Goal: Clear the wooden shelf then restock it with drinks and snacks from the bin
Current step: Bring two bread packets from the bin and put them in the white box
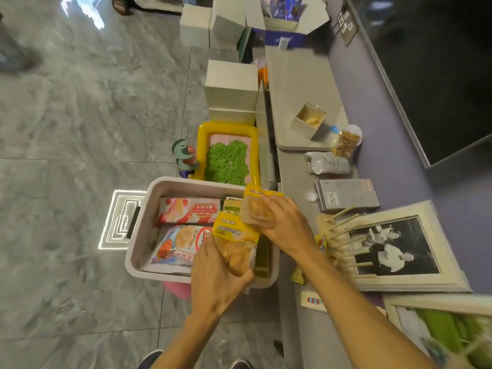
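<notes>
Both hands are closed on yellow-labelled bread packets over the bin: the left hand (217, 283), at lower centre of the frame, is wrapped around one bread packet (235, 242), and the right hand (286, 225), just right of it, is clamped over a second bread packet (257, 205) at the bin's far right edge. Inside the white bin (138, 235), at mid-frame on the floor, a pink wafer packet (190, 210), a red-and-white snack bag (181, 245) and a green carton (233, 206) are seen lying untouched. No wooden shelf can be picked out with certainty; on the grey ledge (300, 83) at right only a silver carton (346, 194), a crumpled wrapper (327, 163) and a clear snack bag (347, 139) are laid. Restocking is judged to be early, with most goods left in the bin and the two packets not yet placed
</notes>
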Tool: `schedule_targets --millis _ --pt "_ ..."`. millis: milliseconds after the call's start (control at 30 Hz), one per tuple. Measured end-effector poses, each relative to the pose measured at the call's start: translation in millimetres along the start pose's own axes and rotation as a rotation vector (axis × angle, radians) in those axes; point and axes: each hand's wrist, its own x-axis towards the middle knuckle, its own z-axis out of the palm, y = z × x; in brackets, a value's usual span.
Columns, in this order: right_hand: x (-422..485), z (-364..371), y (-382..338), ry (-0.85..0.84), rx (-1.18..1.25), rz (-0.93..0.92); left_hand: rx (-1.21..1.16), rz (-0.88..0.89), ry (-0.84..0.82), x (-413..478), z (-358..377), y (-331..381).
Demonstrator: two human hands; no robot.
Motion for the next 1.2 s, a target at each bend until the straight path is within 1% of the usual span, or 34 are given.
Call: schedule_targets --millis 133,300,400,467,533,667,767,900,1067,1200 --pt "-9 -71 -31 0.124 0.032 -0.019 -0.015 0.077 0.067 -1 -70 40" --pt "-24 -206 -101 0.289 0.061 -0.010 -0.051 0.213 0.104 -13 -188 132" --pt "-39 -293 -142 0.399 0.085 0.038 -0.035 0.316 0.075 -26 -264 190" --pt "-53 -342 -165 0.487 0.050 0.047 -0.012 0.401 0.068 -37 -309 226" --pt "-69 -382 -186 0.568 0.015 0.051 0.000 0.488 0.081 -49 -349 259" --pt "-107 -439 -222 0.660 -0.076 0.070 -0.005 0.662 0.009 -66 -406 309" --pt "-142 -463 -240 0.755 -0.141 0.134 0.026 0.787 -0.033 -73 -424 337" --pt "-206 -479 -255 0.887 -0.230 0.299 0.043 0.964 -0.123 -98 -418 368" --pt "-320 -481 -258 0.949 -0.350 0.531 0.019 1.142 -0.298 -169 -371 398" --pt "-427 -473 -264 1.007 -0.425 0.744 0.013 1.279 -0.466 -250 -325 412"
